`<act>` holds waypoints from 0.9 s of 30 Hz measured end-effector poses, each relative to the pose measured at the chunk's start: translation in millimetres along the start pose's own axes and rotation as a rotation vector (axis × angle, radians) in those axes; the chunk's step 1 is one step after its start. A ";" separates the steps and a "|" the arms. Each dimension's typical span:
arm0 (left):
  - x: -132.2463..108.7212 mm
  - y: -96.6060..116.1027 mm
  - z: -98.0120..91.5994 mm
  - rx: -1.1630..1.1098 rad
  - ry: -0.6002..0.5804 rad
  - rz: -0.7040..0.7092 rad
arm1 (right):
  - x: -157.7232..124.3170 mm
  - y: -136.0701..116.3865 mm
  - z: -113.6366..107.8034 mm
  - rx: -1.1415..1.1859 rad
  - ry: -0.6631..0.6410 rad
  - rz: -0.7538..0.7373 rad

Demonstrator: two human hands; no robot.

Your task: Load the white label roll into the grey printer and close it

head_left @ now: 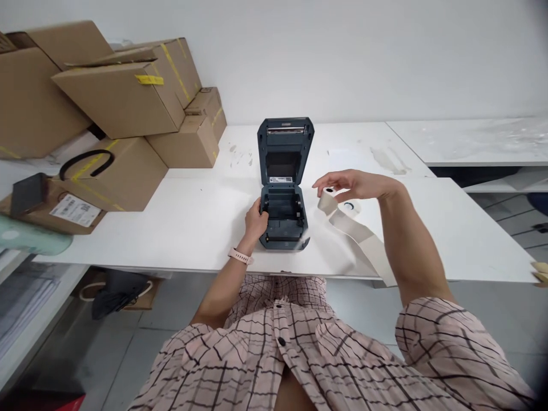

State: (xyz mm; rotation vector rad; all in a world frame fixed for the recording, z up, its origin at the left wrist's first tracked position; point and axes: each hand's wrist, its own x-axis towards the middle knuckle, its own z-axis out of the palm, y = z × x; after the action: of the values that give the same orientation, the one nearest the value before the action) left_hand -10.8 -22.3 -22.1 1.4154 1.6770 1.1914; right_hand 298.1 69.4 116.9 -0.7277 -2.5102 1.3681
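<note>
A dark label printer (283, 235) stands on the white table with its lid (286, 145) raised, so its bay shows. My left hand (256, 222) grips the printer's left side, fingers curled over the edge. To the right of the printer, my right hand (349, 184) has its fingers closed around a small label roll (327, 200). From that roll a long strip of labels (362, 240) trails down past the table's front edge. Beneath my right hand, a white round item with a dark ring (351, 208) lies on the table, partly covered.
Cardboard boxes (124, 100) are piled at the left. Near them are a black curved band (88, 160) and a pale green cylinder (36, 235). The white table (192, 228) meets a wall behind; at the right, a shelf unit (479, 151) adjoins it.
</note>
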 end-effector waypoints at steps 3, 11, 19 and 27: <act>-0.5 1.1 -0.1 -0.028 0.000 -0.043 | -12.7 19.6 -7.5 -0.099 0.068 0.120; 2.8 -5.0 -0.1 -0.017 0.008 -0.068 | 43.7 71.5 23.4 -0.395 0.122 0.305; 5.8 -15.1 0.8 -0.043 0.000 -0.047 | 25.4 87.6 9.0 -0.182 0.217 0.341; 7.4 -14.7 0.4 -0.048 0.011 -0.047 | -78.7 120.4 -1.7 0.147 0.270 0.436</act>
State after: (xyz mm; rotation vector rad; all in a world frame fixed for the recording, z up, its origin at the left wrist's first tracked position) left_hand -17.9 -15.2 -35.0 1.3354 1.6687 1.2072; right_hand 406.0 85.5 23.1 -1.3815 -2.0937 1.4424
